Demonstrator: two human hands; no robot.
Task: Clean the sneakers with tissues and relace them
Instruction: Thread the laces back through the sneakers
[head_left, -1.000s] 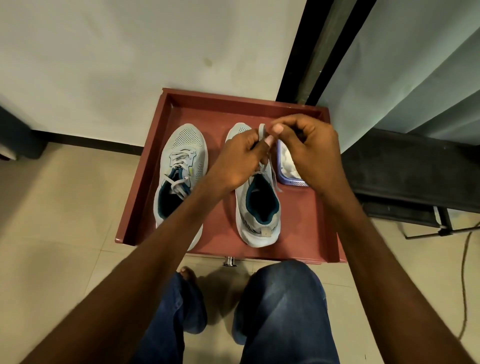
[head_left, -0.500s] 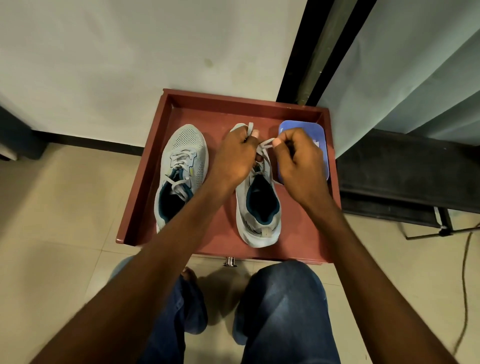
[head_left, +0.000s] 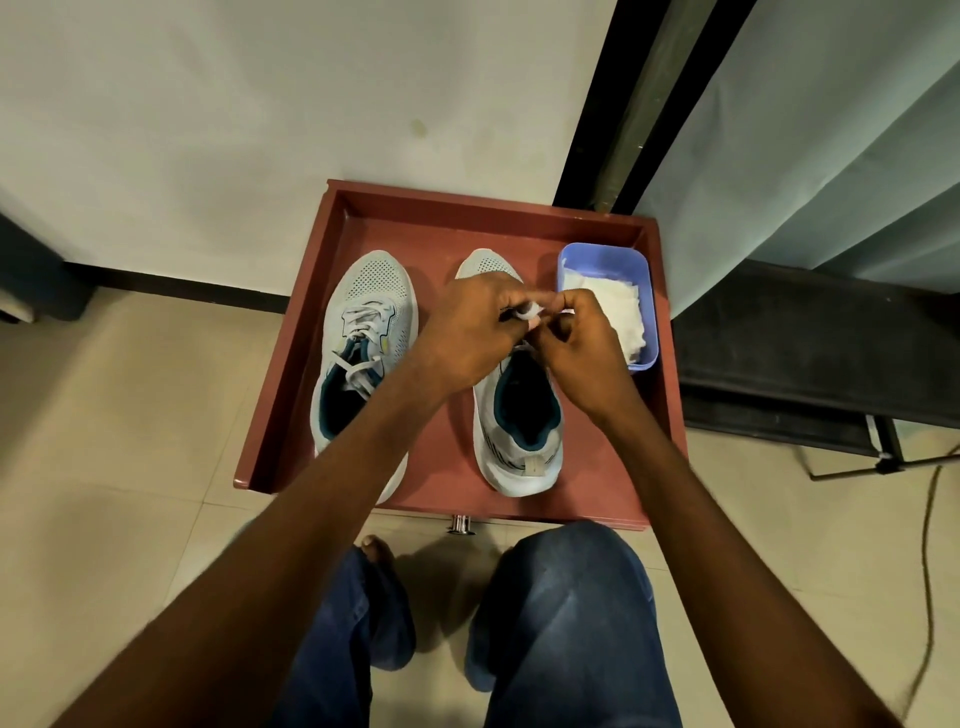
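Observation:
Two light grey sneakers with teal lining stand toes away from me in a red-brown tray (head_left: 291, 395). The left sneaker (head_left: 371, 332) has its white lace threaded and loose. Over the tongue of the right sneaker (head_left: 524, 431) my left hand (head_left: 467, 332) and my right hand (head_left: 582, 348) meet, both pinching that shoe's white lace (head_left: 531, 312) between fingertips. The hands hide the eyelets and most of the lace. A lilac tub (head_left: 605, 260) of white tissues (head_left: 613, 312) sits in the tray's far right corner.
The tray lies on a beige tiled floor against a white wall. My knees in blue jeans are just before its front edge. A dark low frame (head_left: 789, 364) and a grey curtain stand to the right, with a cable (head_left: 930, 571) on the floor.
Both hands have come down and closer together over the right sneaker's tongue, drawing the lace in. The tissue tub, earlier partly covered by my right hand, now shows fully.

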